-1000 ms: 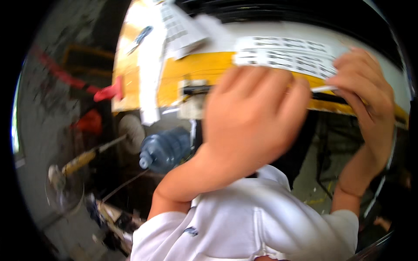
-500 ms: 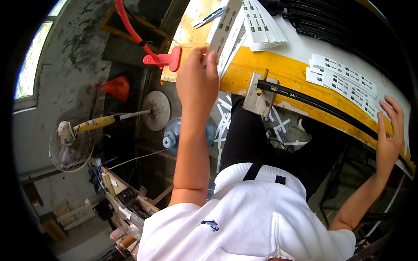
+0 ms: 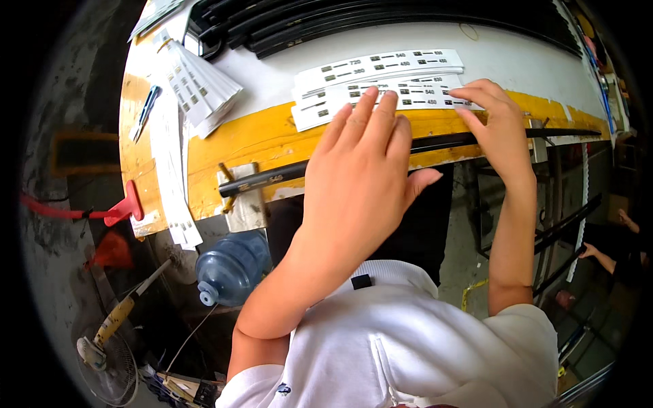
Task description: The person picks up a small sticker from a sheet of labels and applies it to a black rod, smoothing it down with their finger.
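A long black rod (image 3: 286, 173) with pale markings lies along the bench's front edge. Its left end rests at a metal bracket with an upright pin (image 3: 246, 204), and a second bracket (image 3: 539, 148) supports it toward the right. My left hand (image 3: 364, 160) is open, palm down, above the rod, fingertips over the front pile of printed white label strips (image 3: 313, 117). At the right end of that pile is my right hand (image 3: 500, 126), its thumb and forefinger apart and curved around the strip ends. A second pile of label strips (image 3: 381, 64) lies just behind.
Several black rods (image 3: 326, 30) are stacked at the back. Fanned label strips (image 3: 197, 85), long white strips (image 3: 170, 177) and a blue cutter knife (image 3: 146, 112) lie at the left, near a red clamp (image 3: 126, 205). Below stand a water jug (image 3: 231, 268) and fan (image 3: 109, 364). Another person's hand (image 3: 598, 257) shows at right.
The view has swung rightward. My left hand has let go of the white label strip and come right, over the rod and label pile. My right hand has reached the pile's right end.
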